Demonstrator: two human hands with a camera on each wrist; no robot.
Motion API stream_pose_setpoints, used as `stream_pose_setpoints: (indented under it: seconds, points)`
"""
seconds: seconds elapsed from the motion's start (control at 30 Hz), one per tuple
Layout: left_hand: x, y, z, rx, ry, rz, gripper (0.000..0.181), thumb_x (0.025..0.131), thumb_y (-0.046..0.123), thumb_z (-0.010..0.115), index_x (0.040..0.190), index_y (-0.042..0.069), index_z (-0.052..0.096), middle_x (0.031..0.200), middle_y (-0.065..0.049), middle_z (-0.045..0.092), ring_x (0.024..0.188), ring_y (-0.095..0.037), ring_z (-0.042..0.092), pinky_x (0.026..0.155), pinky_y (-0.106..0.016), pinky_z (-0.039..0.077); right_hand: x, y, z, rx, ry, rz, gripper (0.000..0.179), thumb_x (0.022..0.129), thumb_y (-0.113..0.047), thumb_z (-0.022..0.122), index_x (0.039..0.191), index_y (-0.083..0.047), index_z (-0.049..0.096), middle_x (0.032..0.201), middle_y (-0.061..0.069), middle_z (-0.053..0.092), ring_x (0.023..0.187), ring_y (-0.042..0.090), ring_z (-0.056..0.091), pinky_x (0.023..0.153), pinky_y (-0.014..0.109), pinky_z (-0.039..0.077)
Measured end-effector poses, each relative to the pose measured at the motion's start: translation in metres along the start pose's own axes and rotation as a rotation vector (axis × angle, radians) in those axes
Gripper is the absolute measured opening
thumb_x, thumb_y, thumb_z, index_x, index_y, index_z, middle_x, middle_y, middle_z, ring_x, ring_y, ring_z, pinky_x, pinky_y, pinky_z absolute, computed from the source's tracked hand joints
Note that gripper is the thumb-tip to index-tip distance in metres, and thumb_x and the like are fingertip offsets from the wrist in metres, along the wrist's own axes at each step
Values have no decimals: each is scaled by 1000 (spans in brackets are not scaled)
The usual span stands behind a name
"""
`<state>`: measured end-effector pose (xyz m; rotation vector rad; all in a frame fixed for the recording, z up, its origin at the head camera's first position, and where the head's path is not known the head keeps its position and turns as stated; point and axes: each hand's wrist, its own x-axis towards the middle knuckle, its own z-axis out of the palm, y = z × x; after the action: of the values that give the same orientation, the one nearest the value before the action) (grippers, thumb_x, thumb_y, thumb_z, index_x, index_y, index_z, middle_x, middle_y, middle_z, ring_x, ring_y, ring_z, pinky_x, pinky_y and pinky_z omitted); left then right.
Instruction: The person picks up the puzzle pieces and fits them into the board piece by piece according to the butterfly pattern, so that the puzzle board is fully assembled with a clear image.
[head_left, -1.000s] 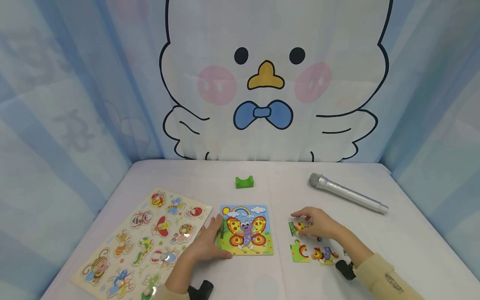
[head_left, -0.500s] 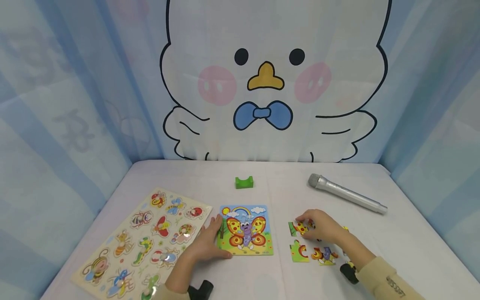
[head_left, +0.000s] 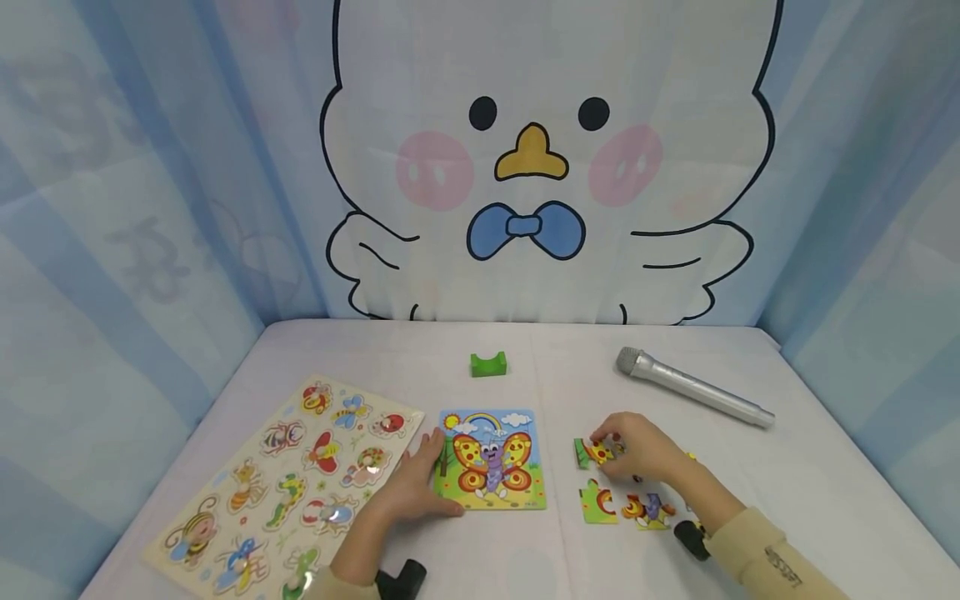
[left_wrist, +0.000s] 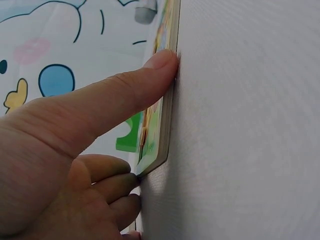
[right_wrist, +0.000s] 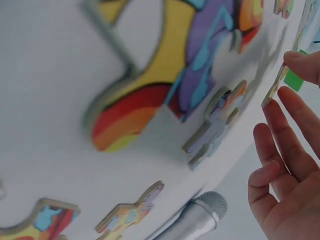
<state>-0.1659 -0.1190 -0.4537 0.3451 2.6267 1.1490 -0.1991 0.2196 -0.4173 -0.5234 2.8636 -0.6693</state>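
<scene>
A square butterfly puzzle board (head_left: 491,467) lies at the table's centre. My left hand (head_left: 411,492) rests at its near left corner, the straight thumb (left_wrist: 125,95) against the front edge and the fingers along the left side. To the right, my right hand (head_left: 645,450) pinches a puzzle piece (head_left: 583,455), green with a yellow-and-red spotted part, between thumb and fingers; the right wrist view shows this puzzle piece (right_wrist: 273,87) edge-on and raised. Nearer me lie a green-and-red puzzle piece (head_left: 598,506) and a purple-and-orange one (head_left: 651,510). Other pieces are partly hidden by the right hand.
An insect picture board (head_left: 285,467) lies slanted on the left, partly under the left forearm. A green arched block (head_left: 488,364) stands behind the puzzle. At the back right lies a silver microphone (head_left: 697,386). A printed curtain (head_left: 525,283) encloses the table.
Between the earlier frames, my right hand has settled its pinch on the spotted piece. Now the piece is lifted and slightly turned. The left hand stays in place.
</scene>
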Motion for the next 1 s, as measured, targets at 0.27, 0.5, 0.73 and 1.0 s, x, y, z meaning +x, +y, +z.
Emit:
stream_pose_setpoints:
  seconds: [0.27,0.5,0.73,1.0]
  points:
    - [0,0,0,16,0,5,110,61,27,84,143,-6,18,148,-23,15,137,-37,8,109,-54,2,11,-10,3,-7,5,-96,27,69,-13,78,94,-10,70,93,-5,63,89,20,55,78,38,48]
    - [0,0,0,13,2,13,111,60,27,84,143,-6,17,148,-23,16,137,-37,8,109,-54,2,29,-38,13,37,-14,-113,28,67,-13,78,94,-9,70,93,-3,63,89,19,56,79,39,49]
    - [0,-1,0,14,1,10,110,61,27,84,143,-5,18,148,-23,15,137,-37,8,109,-55,2,47,-71,28,29,-42,-190,29,67,-15,78,94,-9,71,90,-1,62,85,18,55,77,36,48]
    - [0,0,-2,3,-15,21,110,62,28,83,143,-6,17,148,-24,15,136,-38,7,109,-55,2,64,-98,42,20,-63,-186,28,67,-22,80,92,-12,72,91,-3,62,84,15,55,76,33,48]
